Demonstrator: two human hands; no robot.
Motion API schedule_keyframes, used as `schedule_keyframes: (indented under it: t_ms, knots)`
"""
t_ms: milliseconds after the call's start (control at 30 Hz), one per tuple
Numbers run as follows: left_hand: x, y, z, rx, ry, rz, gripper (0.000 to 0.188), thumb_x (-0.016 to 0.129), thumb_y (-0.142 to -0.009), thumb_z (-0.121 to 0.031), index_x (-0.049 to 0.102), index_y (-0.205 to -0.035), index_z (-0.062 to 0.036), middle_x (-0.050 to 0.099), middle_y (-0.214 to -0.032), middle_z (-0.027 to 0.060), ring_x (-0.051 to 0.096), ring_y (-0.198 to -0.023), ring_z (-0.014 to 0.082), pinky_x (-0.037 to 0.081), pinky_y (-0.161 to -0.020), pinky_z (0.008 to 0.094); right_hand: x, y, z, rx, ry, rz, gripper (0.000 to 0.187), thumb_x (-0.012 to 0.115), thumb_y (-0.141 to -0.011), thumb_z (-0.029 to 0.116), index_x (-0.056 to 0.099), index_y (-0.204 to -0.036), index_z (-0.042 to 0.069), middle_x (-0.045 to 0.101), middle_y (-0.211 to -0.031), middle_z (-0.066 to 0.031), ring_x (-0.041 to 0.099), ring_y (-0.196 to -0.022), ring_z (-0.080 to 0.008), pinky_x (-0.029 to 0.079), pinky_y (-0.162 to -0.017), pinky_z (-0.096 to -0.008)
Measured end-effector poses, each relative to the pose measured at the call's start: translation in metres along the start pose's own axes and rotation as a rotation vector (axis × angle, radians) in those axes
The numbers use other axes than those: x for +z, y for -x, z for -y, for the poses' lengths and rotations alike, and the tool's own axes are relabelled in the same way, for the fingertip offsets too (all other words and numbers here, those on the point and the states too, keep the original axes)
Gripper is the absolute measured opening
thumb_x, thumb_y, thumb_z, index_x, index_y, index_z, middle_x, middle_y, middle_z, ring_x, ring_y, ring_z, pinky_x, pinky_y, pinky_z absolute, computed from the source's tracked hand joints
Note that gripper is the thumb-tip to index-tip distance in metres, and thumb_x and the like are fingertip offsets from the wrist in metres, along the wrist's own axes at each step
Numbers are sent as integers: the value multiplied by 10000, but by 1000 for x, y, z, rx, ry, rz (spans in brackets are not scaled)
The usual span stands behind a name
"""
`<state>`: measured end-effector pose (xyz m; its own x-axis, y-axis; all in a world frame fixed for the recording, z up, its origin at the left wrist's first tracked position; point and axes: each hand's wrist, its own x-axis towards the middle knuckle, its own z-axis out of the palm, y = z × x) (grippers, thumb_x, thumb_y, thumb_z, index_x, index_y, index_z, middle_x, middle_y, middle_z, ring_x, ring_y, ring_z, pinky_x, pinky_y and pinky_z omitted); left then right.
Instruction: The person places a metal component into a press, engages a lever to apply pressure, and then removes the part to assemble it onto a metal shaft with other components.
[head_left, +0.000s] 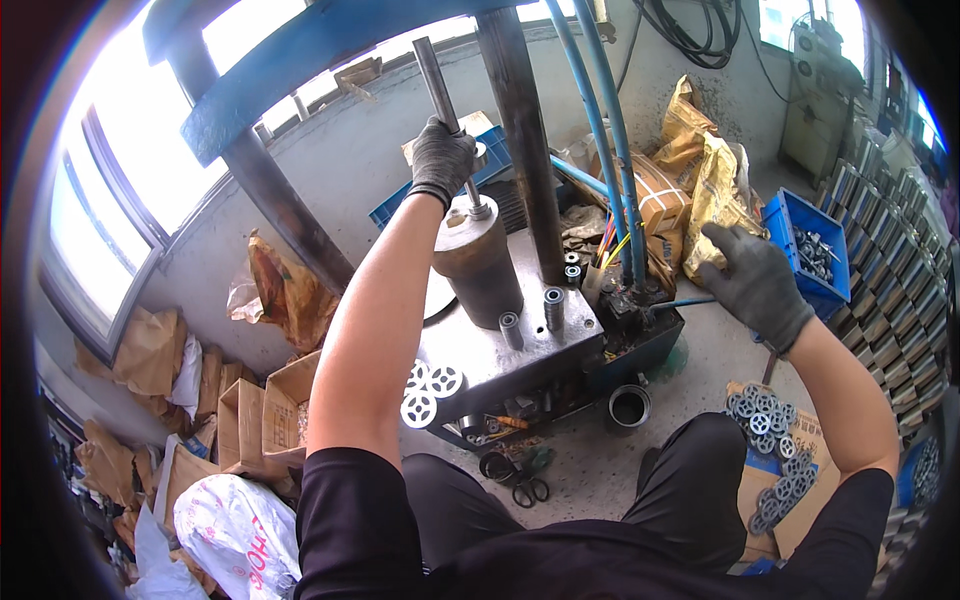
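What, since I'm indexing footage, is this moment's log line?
left hand: around metal rod above grey cylinder | right hand: open, nothing visibly held | grey cylinder: standing on metal plate

Left hand (443,158), right hand (758,285) covered by dark grey gloves (775,300), cuffed just behind grip. Black short sleeves (357,505) worn well behind grip; dark trousers (695,480) worn below.

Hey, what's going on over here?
Someone in dark gloves is working at a metal table. The left hand grips an upright metal rod above a thick cylinder standing on the table. The right hand is open and raised off to the side, with nothing visible in it. Two small stacks of rings stand near the cylinder's base.
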<state>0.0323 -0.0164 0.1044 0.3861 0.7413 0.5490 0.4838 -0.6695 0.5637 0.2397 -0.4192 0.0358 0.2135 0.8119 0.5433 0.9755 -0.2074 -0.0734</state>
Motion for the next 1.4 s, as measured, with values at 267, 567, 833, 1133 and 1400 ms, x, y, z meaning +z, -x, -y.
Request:
schedule_keyframes:
  t_ms: [267,567,833,1133,1400]
  knots:
    - [4,-5,8,28,-38,-81,254,731,-858,-135,646,-1043,17,753,-859,192,783,-845,324,647,-792,437,-18,70,13,-80,-42,447,454,696,-908,294,670,-1268,19,711,-989,-227,708,-923,-416,567,-817,-519]
    - [0,4,-2,-53,26,-31,305,703,-904,-162,612,-1143,3,755,-918,201,777,-893,333,641,-807,432,-15,82,19,-11,-124,487,392,687,-880,260,727,-1201,37,732,-968,-210,718,-870,-413,576,-810,-511]
    - [7,-5,9,-52,186,-75,168,662,-904,-53,620,-1044,30,737,-841,175,794,-806,255,672,-689,370,3,142,15,96,-228,472,263,708,-819,194,777,-1038,67,727,-920,-201,722,-840,-403,579,-791,-498]
    - [-2,8,-8,-56,88,-79,231,689,-886,-114,635,-1064,22,753,-887,207,790,-858,313,654,-782,414,3,158,14,43,-127,561,194,693,-821,227,773,-908,73,736,-803,-176,729,-787,-383,584,-783,-474]
    - [-3,7,-4,-38,59,-73,238,695,-882,-123,635,-1061,22,756,-888,202,790,-847,314,652,-781,420,-10,125,9,145,-270,545,290,691,-845,219,775,-1055,40,751,-976,-197,733,-916,-395,590,-835,-478]
